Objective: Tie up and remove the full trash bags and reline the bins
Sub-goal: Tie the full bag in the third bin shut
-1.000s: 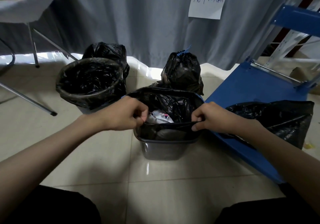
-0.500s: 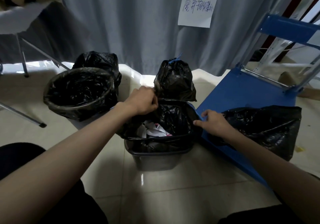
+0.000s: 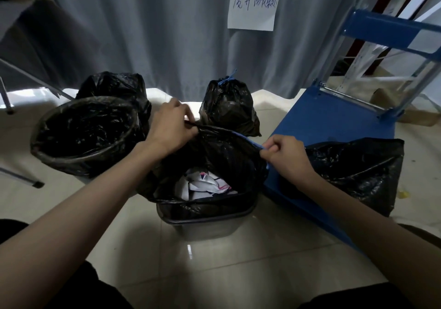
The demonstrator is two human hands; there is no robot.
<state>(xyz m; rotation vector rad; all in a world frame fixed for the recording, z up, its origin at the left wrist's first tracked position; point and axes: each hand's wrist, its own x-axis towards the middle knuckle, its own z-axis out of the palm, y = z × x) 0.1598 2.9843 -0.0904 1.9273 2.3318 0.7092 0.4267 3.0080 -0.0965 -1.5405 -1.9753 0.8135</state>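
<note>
A small grey bin point(image 3: 205, 226) stands on the floor in the middle, holding a black trash bag point(image 3: 224, 156) with crumpled white paper point(image 3: 205, 186) inside. My left hand point(image 3: 170, 127) grips the bag's far left rim, lifted off the bin. My right hand point(image 3: 284, 157) pinches the right rim at its blue drawstring. A round bin point(image 3: 83, 137) lined with a black bag sits to the left. Behind it lies a full black bag point(image 3: 112, 85). A tied black bag point(image 3: 228, 108) with a blue tie stands at the back.
A blue platform cart point(image 3: 334, 127) lies right of the bin, with a loose black bag point(image 3: 362, 168) draped over its edge. A grey curtain with a handwritten paper sign point(image 3: 254, 4) hangs behind. Metal chair legs point(image 3: 21, 177) stand at the left.
Both hands left the near rim and went to the far and right rim. The back of the bag is now pulled up off the bin, and my right hand has closed on the drawstring.
</note>
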